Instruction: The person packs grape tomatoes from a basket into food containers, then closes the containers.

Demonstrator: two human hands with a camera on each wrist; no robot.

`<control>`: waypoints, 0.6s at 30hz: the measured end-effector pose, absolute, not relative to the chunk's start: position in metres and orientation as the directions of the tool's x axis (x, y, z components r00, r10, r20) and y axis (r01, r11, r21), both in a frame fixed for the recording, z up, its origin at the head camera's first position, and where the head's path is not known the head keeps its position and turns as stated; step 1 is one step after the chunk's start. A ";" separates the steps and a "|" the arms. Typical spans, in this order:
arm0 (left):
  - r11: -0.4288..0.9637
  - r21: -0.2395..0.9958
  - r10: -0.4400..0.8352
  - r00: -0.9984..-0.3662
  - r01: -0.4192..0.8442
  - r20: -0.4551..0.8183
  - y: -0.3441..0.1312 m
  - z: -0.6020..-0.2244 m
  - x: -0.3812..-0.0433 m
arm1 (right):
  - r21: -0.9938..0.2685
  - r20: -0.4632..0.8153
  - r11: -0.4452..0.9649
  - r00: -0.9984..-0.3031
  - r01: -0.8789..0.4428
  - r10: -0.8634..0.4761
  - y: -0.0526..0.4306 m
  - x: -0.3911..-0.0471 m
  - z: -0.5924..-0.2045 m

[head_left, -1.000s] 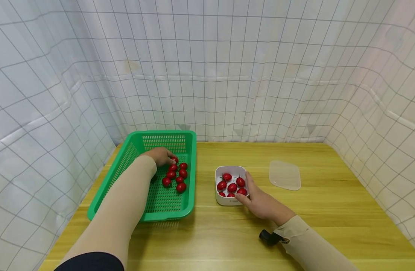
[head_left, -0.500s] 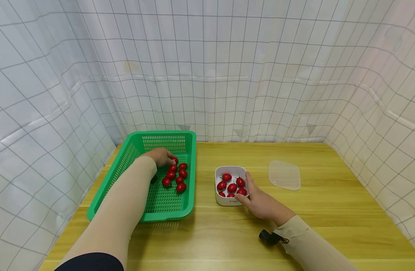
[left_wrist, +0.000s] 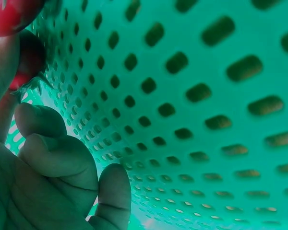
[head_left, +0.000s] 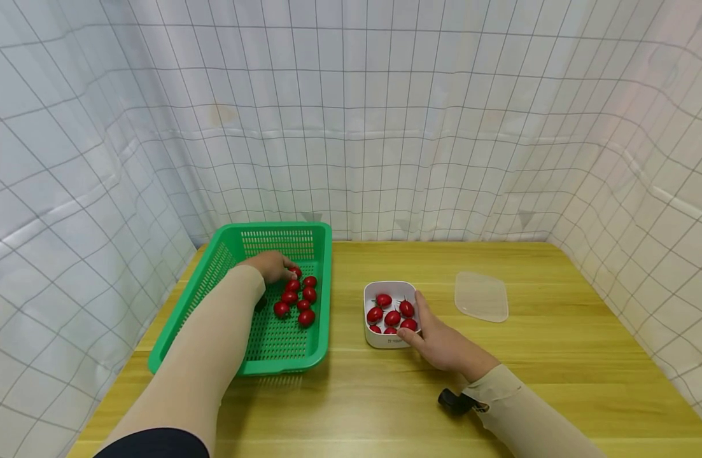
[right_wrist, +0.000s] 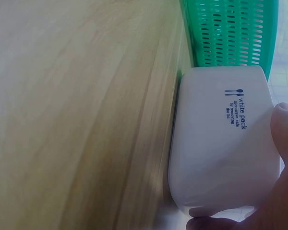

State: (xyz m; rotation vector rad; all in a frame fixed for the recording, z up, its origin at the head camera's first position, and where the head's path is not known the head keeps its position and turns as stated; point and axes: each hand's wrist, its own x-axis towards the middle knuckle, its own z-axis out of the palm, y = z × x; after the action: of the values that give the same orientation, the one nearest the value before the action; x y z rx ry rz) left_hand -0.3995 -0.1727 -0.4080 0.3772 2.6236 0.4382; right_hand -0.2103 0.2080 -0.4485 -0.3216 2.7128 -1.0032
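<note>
My left hand [head_left: 272,264] reaches down into the green basket [head_left: 326,305]. Its thumb and forefinger pinch a cherry tomato [head_left: 295,272], which shows dark with its green stalk end in the left wrist view [left_wrist: 31,57]. The other fingers are curled. Several more cherry tomatoes [head_left: 309,294] lie on the basket floor to the right of this hand. My right hand [head_left: 442,337] grips the right front corner of a small white plastic container [head_left: 387,341], with its thumb at the front rim. Several cherry tomatoes [head_left: 393,318] lie inside this container.
A clear flat lid [head_left: 482,296] lies on the wooden table [head_left: 557,356], right of the white container. White grid-patterned curtain [head_left: 351,127] hangs behind and along both sides. A black object [head_left: 455,402] is at the right wrist.
</note>
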 end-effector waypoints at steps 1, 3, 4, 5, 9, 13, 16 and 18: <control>0.912 0.364 0.332 -0.861 0.189 -0.386 -0.172 -0.408 -0.400 | -0.660 -0.140 0.741 -0.949 -0.123 -0.282 0.208 -0.210 -0.448; 0.912 0.361 0.337 -0.858 0.195 -0.387 -0.172 -0.407 -0.401 | -0.662 -0.137 0.738 -0.948 -0.128 -0.286 0.208 -0.210 -0.448; 0.912 0.358 0.340 -0.857 0.200 -0.387 -0.172 -0.407 -0.401 | -0.665 -0.140 0.737 -0.948 -0.123 -0.284 0.208 -0.209 -0.448; 0.911 0.355 0.345 -0.856 0.208 -0.385 -0.172 -0.408 -0.403 | -0.665 -0.143 0.737 -0.949 -0.118 -0.282 0.208 -0.209 -0.448; 0.909 0.326 0.378 -0.844 0.259 -0.382 -0.174 -0.409 -0.407 | -0.671 -0.148 0.733 -0.948 -0.112 -0.280 0.208 -0.209 -0.447; 0.905 0.302 0.402 -0.835 0.301 -0.375 -0.176 -0.409 -0.410 | -0.674 -0.146 0.730 -0.949 -0.113 -0.281 0.207 -0.210 -0.448; 0.900 0.308 0.412 -0.836 0.310 -0.362 -0.175 -0.406 -0.410 | -0.672 -0.147 0.732 -0.949 -0.109 -0.277 0.207 -0.211 -0.449; 0.894 0.307 0.424 -0.839 0.327 -0.341 -0.176 -0.403 -0.411 | -0.673 -0.147 0.732 -0.950 -0.108 -0.275 0.207 -0.211 -0.450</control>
State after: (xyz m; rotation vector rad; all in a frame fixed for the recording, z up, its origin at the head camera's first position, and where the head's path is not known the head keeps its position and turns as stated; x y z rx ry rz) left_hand -0.4106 -0.1758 -0.4025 0.5506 2.6537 0.3326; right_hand -0.2109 0.2075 -0.4496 -0.3036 2.6979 -1.0261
